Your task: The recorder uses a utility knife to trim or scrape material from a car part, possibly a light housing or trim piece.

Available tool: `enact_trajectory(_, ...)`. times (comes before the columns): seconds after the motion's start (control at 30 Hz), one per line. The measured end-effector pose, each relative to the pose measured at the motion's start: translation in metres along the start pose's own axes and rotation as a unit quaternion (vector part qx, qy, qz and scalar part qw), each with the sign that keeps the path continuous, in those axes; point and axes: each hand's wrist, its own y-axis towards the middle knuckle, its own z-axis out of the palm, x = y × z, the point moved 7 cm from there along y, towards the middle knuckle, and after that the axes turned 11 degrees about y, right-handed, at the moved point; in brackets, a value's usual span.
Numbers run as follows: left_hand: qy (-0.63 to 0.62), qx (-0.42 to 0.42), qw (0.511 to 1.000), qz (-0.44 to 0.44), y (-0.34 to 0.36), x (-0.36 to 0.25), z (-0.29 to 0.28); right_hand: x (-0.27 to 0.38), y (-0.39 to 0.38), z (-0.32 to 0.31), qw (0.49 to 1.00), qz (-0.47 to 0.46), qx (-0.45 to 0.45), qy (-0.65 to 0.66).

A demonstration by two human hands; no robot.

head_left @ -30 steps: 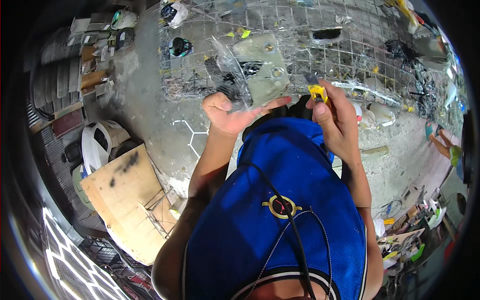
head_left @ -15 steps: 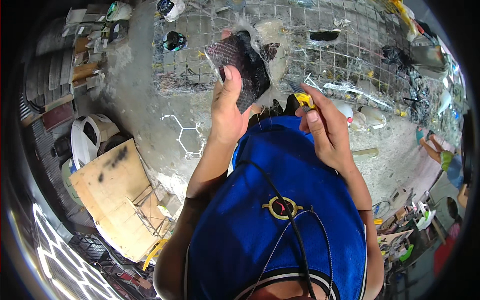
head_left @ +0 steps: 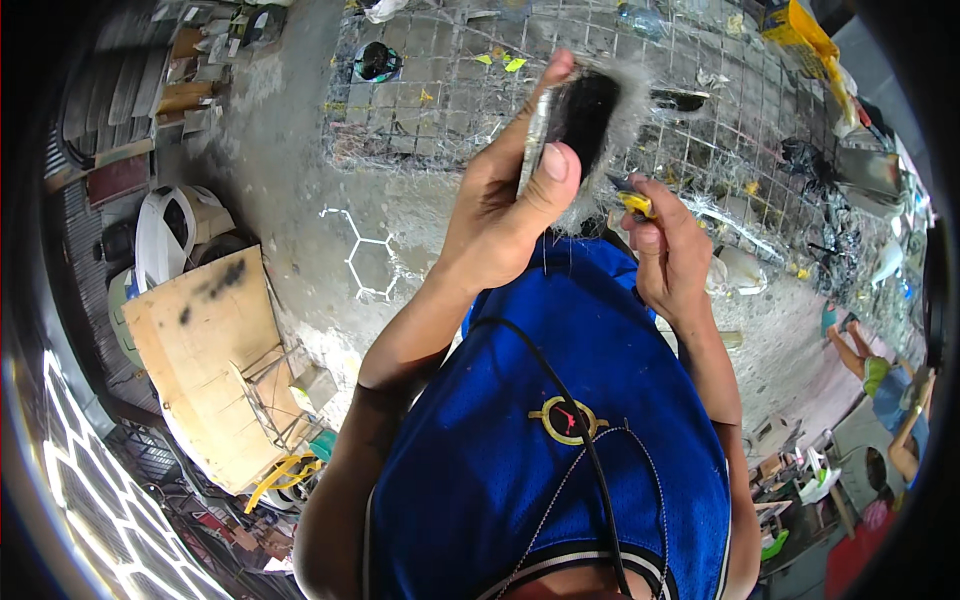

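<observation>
My left hand (head_left: 510, 210) grips a flat, dark molded piece (head_left: 587, 118) with pale, frayed fibrous edges, holding it raised and tilted in front of my body, thumb on the near side. Just below and right of that piece, my right hand (head_left: 668, 245) is closed on a yellow utility knife (head_left: 636, 203) with a dark tip pointing up-left toward the piece; whether they touch I cannot tell. Beyond both hands lies a grid-like mesh surface (head_left: 430, 130) littered with wispy clear scraps and small yellow bits.
A stained plywood board (head_left: 200, 350) and a white molded shell (head_left: 165, 230) are at the left. Dark panels (head_left: 95, 100) stack behind them. Crumpled black plastic (head_left: 800, 160) and a yellow bag (head_left: 790, 35) lie at right. A co-worker (head_left: 880, 385) is at the far right.
My left hand has taken hold of the dark piece, then moved it rightward and turned it. My right hand keeps the knife, with small shifts. More of the co-worker shows.
</observation>
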Motion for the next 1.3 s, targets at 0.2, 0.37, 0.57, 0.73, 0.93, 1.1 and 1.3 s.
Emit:
enact_trajectory(0.2, 0.054, 0.05, 0.997, -0.037, 0.011, -0.009, 0.008, -0.001, 0.009, -0.003, 0.999, 0.023, 0.032, -0.024)
enact_trajectory(0.37, 0.063, 0.089, 0.989, -0.101, 0.018, -0.01, 0.012, 0.002, 0.009, -0.009, 0.999, 0.011, 0.013, -0.03)
enact_trajectory(0.57, 0.048, 0.091, 0.987, -0.12, 0.024, -0.01, 0.019, -0.002, 0.005, -0.012, 0.999, 0.006, 0.018, -0.037)
enact_trajectory(0.73, 0.087, 0.107, 0.981, -0.137, 0.026, -0.005, 0.022, -0.004, 0.0, -0.01, 1.0, 0.008, 0.015, -0.015)
enact_trajectory(0.93, 0.04, 0.072, 0.988, -0.127, 0.028, -0.001, 0.027, -0.004, -0.004, -0.007, 0.999, 0.034, -0.008, 0.014)
enact_trajectory(1.1, -0.041, -0.005, 0.993, -0.11, 0.025, 0.011, 0.024, -0.008, -0.003, -0.002, 0.996, 0.08, -0.026, 0.021)
enact_trajectory(1.3, -0.188, -0.054, 0.975, -0.102, 0.019, 0.022, 0.015, 0.001, 0.003, -0.032, 0.99, 0.135, -0.017, 0.047)
